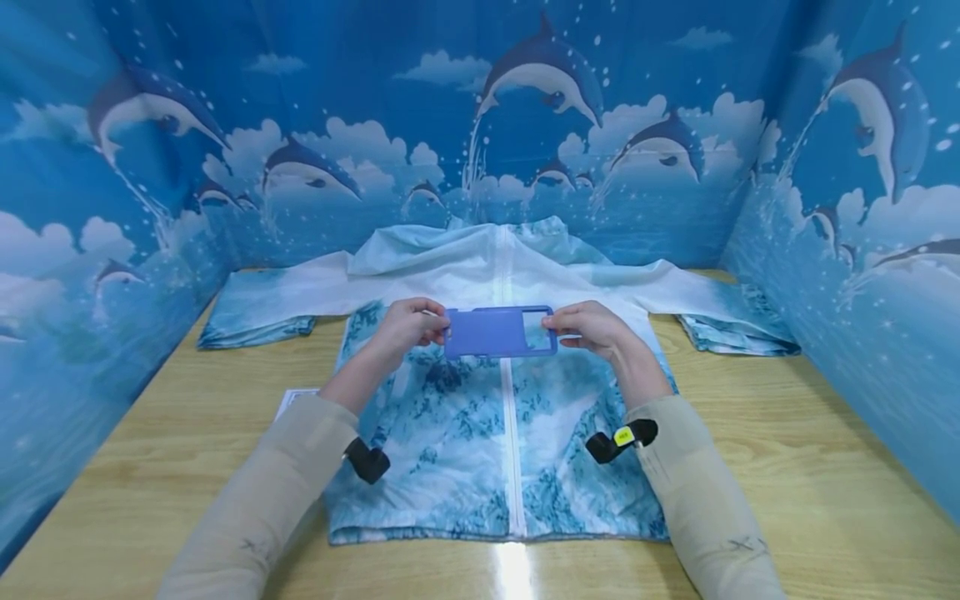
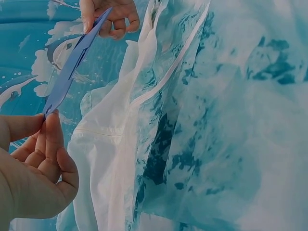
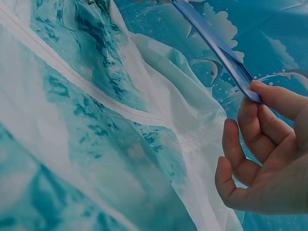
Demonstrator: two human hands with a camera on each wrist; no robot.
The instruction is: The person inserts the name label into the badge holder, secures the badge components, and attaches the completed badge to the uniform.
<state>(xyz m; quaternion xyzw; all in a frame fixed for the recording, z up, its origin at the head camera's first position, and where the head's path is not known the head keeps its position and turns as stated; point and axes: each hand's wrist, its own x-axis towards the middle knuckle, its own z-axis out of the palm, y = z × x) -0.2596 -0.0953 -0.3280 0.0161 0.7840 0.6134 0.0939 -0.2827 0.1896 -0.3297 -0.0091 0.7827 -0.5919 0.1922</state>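
My left hand pinches one short end of a blue-violet flat holder between thumb and fingers; my right hand pinches the opposite end the same way. Neither hand is nearer: the holder lies directly between them, its long axis running from one grip to the other, left to right in front of me. Its see-through cut-out sits at my right hand's end, the solid panel toward my left, and I judge this end-to-end lie to be what any turn depends on. The holder is raised clear of the jacket spread out below, crossing above the line of its white zip. Farther out, the table shows on both sides, with dolphin-printed curtains around it.
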